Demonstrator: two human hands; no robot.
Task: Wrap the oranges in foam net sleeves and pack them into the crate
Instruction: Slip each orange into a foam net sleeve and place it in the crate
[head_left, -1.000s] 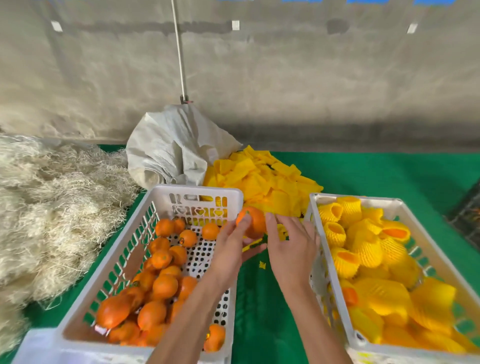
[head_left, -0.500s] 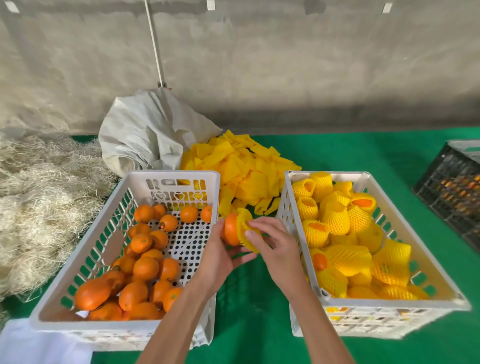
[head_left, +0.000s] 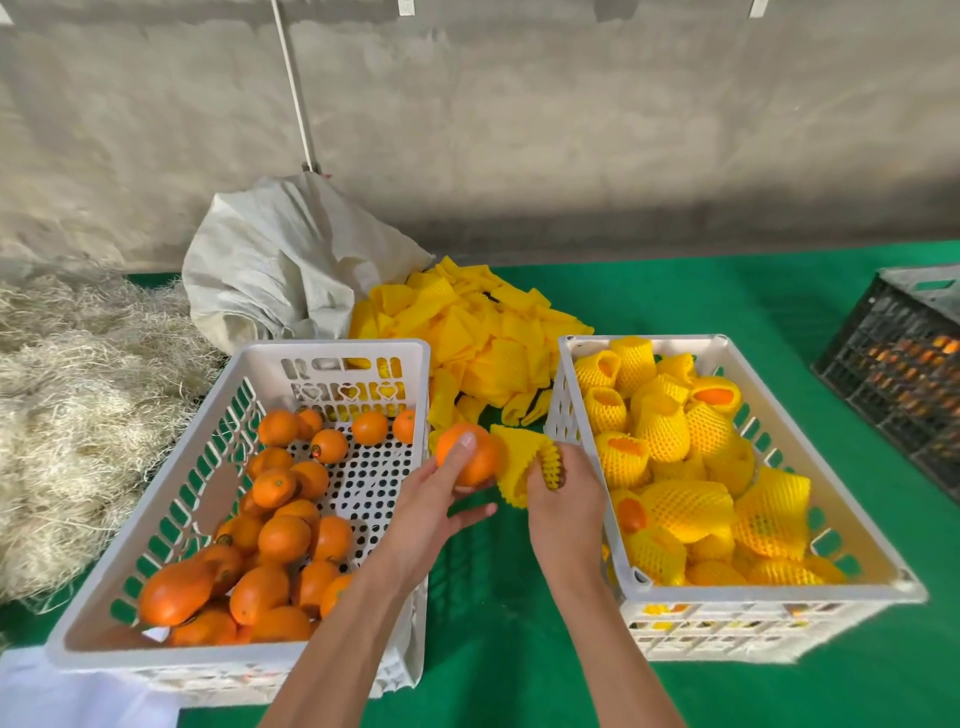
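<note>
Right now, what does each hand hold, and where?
Left hand grips an orange around its side; right hand pinches a foam net sleeve at one end.

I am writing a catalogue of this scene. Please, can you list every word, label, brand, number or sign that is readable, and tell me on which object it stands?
No text here can be read.
Small sticker on one loose orange in the left white plastic crate: too small to read.
Cut-out hearts on that crate's far wall: decoration, no letters.
White tags on the grey wall: blank or blurred.
Right white plastic crate, dark crate, yellow foam net sleeves: no print shows.
</note>
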